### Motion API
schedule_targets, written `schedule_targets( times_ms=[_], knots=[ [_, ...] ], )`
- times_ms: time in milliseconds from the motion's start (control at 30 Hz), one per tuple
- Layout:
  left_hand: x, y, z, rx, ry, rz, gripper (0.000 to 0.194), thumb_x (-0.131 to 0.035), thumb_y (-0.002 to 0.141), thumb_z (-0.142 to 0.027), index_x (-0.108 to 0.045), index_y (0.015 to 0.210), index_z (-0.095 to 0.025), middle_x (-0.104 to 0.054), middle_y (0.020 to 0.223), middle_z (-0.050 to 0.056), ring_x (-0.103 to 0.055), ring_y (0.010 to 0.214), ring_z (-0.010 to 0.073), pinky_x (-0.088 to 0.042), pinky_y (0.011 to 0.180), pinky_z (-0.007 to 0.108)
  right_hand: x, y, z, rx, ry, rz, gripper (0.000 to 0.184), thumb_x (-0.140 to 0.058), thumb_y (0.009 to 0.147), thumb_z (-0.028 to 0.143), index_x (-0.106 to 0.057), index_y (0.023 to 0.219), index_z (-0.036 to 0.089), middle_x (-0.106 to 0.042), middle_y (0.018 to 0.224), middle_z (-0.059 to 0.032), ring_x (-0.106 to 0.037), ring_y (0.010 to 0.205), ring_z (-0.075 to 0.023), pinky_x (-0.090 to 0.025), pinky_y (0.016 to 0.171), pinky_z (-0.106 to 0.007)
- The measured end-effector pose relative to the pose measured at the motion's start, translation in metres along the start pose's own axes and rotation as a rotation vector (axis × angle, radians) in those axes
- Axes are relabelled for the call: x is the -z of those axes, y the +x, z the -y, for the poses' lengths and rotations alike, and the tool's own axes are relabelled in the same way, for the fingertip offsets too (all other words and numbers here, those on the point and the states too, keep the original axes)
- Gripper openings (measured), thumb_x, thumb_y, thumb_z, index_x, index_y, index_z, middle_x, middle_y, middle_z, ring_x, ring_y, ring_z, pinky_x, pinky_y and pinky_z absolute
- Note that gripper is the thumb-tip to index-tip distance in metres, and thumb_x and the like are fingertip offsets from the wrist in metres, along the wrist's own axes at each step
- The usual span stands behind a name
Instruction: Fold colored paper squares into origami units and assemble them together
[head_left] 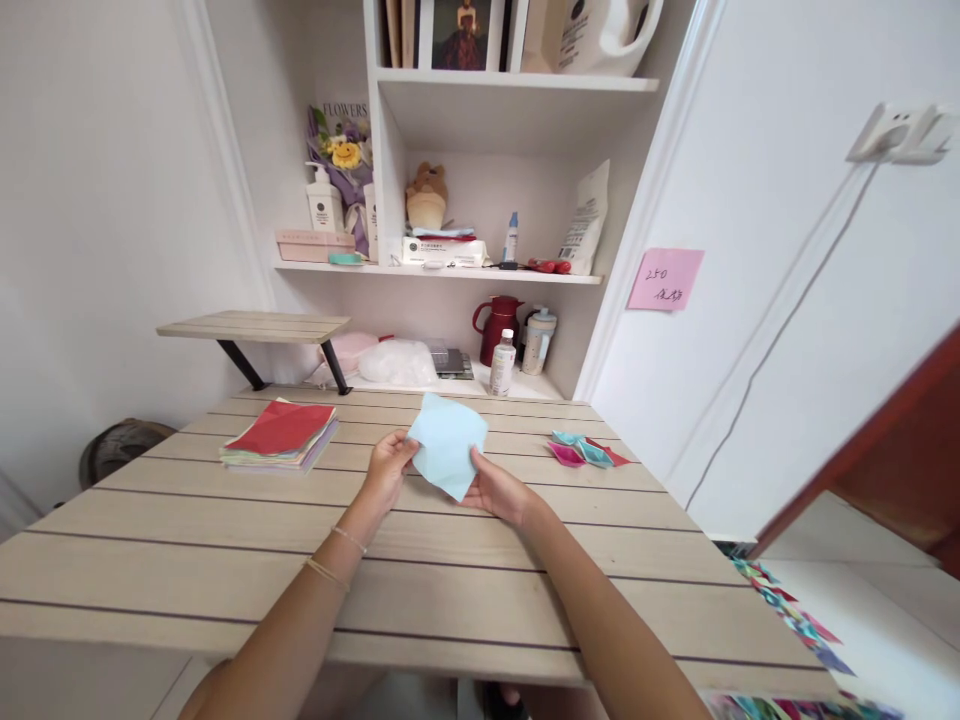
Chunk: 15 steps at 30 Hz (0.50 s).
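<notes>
A light blue sheet of paper is held up over the middle of the table, slightly bent, with one corner pointing toward me. My left hand pinches its left edge between thumb and fingers. On the opposite side, my right hand grips the right edge, thumb on top and fingers behind the sheet. To the left lies a stack of coloured paper with a red sheet on top. Several small folded paper pieces in blue, pink and red rest at the right of the table.
The slatted wooden table reaches back to white shelves. A small raised stand is at the back left. Behind the table are a bottle, a red jug and a tumbler. Many colourful folded papers lie low at the right.
</notes>
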<state>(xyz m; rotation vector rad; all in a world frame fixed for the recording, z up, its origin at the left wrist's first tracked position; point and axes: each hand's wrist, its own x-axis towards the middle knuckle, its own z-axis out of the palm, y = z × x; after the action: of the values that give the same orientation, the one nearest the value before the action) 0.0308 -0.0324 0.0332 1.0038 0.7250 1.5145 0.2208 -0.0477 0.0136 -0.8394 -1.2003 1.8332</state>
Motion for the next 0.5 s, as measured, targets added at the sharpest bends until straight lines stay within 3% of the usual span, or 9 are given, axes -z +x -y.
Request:
schedule_targets(
  times_ms=[67, 133, 267, 400, 500],
  knots=[
    [0.0, 0.0, 0.003, 0.042, 0.023, 0.072, 0.034, -0.075, 0.051, -0.03, -0.057, 0.074, -0.014, -0.06, 0.057, -0.002, -0.055, 0.05, 0.0095, -0.042, 0.05, 0.019, -0.003, 0.003, -0.001, 0.066, 0.042, -0.044, 0.045, -0.053, 0.074, 0.052, -0.059, 0.099, 0.015, -0.066, 0.092, -0.0112, -0.063, 0.08, -0.0186, -0.049, 0.075, -0.033],
    [0.002, 0.002, 0.003, 0.057, 0.082, 0.108, 0.036, -0.075, 0.052, -0.028, -0.058, 0.081, -0.014, -0.063, 0.061, 0.0, -0.057, 0.054, 0.0113, -0.042, 0.051, 0.02, -0.002, 0.004, 0.001, 0.181, 0.031, -0.189, 0.04, -0.062, 0.069, 0.045, -0.06, 0.096, 0.015, -0.066, 0.092, -0.0101, -0.062, 0.08, -0.019, -0.05, 0.071, -0.031],
    [0.008, 0.005, 0.002, 0.101, 0.195, 0.138, 0.041, -0.075, 0.053, -0.027, -0.059, 0.089, -0.014, -0.065, 0.068, 0.002, -0.06, 0.062, 0.0136, -0.043, 0.054, 0.02, 0.008, 0.001, 0.008, 0.333, -0.135, -0.392, 0.038, -0.069, 0.062, 0.041, -0.063, 0.086, 0.012, -0.066, 0.087, -0.0095, -0.061, 0.073, -0.0207, -0.049, 0.061, -0.03],
    [0.011, 0.005, 0.006, 0.246, 0.256, 0.218, 0.04, -0.071, 0.058, -0.031, -0.061, 0.091, -0.012, -0.066, 0.069, 0.006, -0.061, 0.061, 0.016, -0.042, 0.051, 0.021, 0.012, -0.004, 0.011, 0.324, -0.307, -0.365, 0.036, -0.068, 0.06, 0.043, -0.064, 0.077, 0.011, -0.066, 0.075, -0.0063, -0.059, 0.065, -0.0195, -0.046, 0.054, -0.027],
    [0.012, 0.005, 0.009, 0.25, 0.243, 0.261, 0.038, -0.071, 0.058, -0.029, -0.061, 0.09, -0.01, -0.066, 0.068, 0.007, -0.061, 0.062, 0.017, -0.043, 0.053, 0.023, 0.012, -0.003, 0.01, 0.306, -0.275, -0.329, 0.036, -0.066, 0.062, 0.042, -0.064, 0.082, 0.013, -0.066, 0.075, -0.0053, -0.059, 0.062, -0.0179, -0.045, 0.052, -0.026]
  ],
)
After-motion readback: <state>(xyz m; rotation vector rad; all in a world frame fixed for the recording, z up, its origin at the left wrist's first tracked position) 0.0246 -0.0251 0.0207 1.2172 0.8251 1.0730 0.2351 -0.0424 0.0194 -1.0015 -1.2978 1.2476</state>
